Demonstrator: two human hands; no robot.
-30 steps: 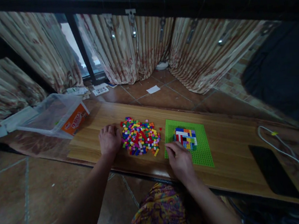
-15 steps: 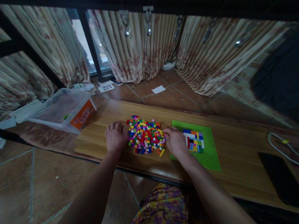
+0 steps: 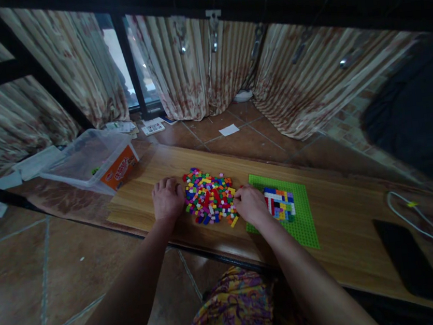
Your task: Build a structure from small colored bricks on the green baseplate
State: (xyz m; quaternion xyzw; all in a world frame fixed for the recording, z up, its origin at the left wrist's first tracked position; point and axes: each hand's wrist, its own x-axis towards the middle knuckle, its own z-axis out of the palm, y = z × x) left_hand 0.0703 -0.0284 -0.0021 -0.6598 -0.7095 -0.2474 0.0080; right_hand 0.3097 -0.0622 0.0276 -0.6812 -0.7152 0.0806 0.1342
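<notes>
One left grip (image 3: 168, 199), a bare hand, palm down on the wood-grain tabletop (image 3: 341, 231), fingers loosely curled. From my end I can't tell whether anything sits under it. Right grip (image 3: 250, 203), also a bare hand: thumb and fingers drawn together at the pile's near-right edge; I can't make out a brick between them.

Loose pile of small multicoloured plastic bricks (image 3: 208, 197) lies between the grips, just beside the left and at the right one's fingertips. Bright green square studded baseplate (image 3: 304, 210) runs under and to the right of the right grip. On it, immediately right of that grip, a compact brick assembly (image 3: 288, 204), partly hidden by the hand.

Step, my read: picking a brick out of the pile. Next move calls for a fine pinch on one piece without dragging neighbours along.

Looks: pile is flat, jumbled, glossy; red, yellow, blue, white, pink, green, orange. Assembly is blocky, mostly straight-edged, in blue, white, orange, red, yellow, pale blue; individual seams too small to read.

Orange-labelled clear plastic bin (image 3: 82, 183) stands well beyond the left grip, to its left.
</notes>
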